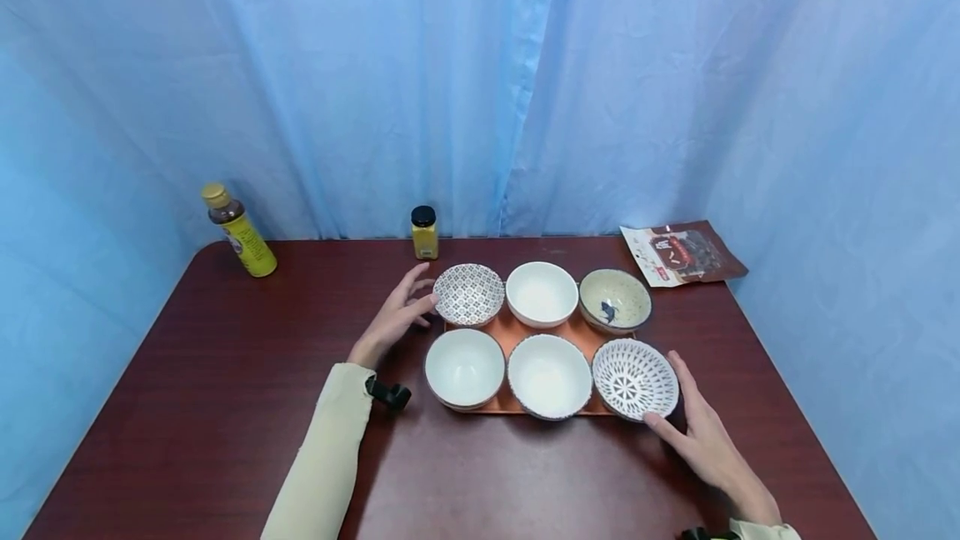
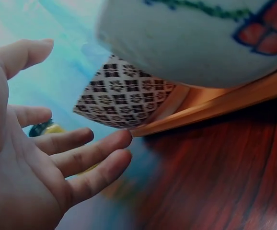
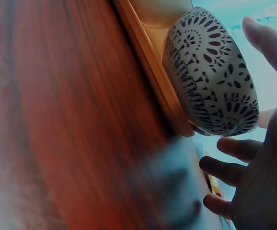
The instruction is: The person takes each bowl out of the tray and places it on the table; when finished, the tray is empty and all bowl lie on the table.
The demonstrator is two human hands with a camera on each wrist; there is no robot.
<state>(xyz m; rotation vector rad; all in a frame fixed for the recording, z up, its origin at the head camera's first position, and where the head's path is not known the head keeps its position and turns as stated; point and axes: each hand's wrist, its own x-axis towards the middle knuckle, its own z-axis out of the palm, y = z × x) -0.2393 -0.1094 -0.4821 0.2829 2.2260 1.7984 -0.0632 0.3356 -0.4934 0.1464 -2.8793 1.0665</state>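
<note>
Several bowls stand in two rows on an orange-brown wooden tray (image 1: 508, 332). My left hand (image 1: 397, 311) is beside the back-left bowl with a dark diamond pattern (image 1: 468, 295). Its fingers are spread and relaxed, fingertips close to the tray's edge in the left wrist view. On the other side, my right hand (image 1: 705, 436) has its thumb and fingers spread around the outside of the front-right bowl with a radiating petal pattern (image 1: 635, 379). In the right wrist view that bowl (image 3: 213, 76) leans outward over the tray's corner, and the fingers are loosely extended.
Between these stand a white bowl (image 1: 542, 294), a speckled bowl with a blue motif (image 1: 615, 300) and two pale bowls in front. Behind are a black-capped yellow jar (image 1: 424, 233) and a brown snack pouch (image 1: 682, 253). A yellow-labelled bottle (image 1: 243, 232) stands far left, before blue curtains (image 1: 360, 90).
</note>
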